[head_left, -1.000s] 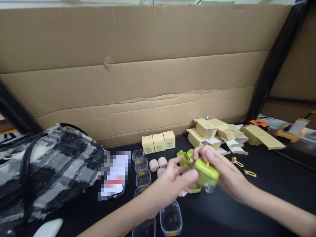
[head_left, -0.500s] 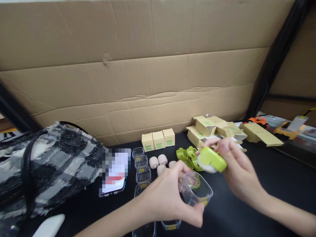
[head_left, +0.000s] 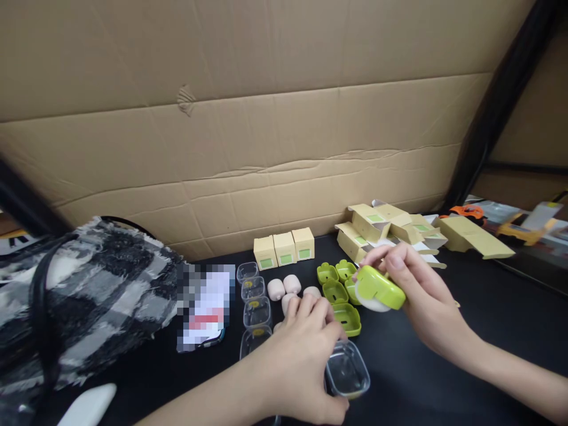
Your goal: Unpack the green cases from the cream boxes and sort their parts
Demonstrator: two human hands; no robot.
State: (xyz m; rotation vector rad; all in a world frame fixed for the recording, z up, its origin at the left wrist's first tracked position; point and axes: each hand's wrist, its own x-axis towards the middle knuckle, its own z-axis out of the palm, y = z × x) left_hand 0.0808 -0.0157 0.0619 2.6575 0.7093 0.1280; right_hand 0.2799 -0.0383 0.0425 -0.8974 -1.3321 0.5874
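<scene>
My left hand reaches low over the table. Its thumb and index finger lie against the left side of a clear plastic cup, whose open mouth faces up. My right hand is closed around a lime-green plastic shell with a white rounded part at its underside, held tilted above the table. Beside it lie several empty green shells. Pale pink rounded pieces sit just beyond my left fingers, some partly hidden. A column of clear cups runs along my left forearm.
Small closed cartons stand in a row at the back. Opened cartons are heaped behind my right hand. A phone, partly blurred out, and a checkered fringed bag lie on the left. A cardboard wall borders the table.
My left hand has moved down and slightly left with the clear cup, exposing a green shell behind it. My right hand stays nearly in place with the green shell.
</scene>
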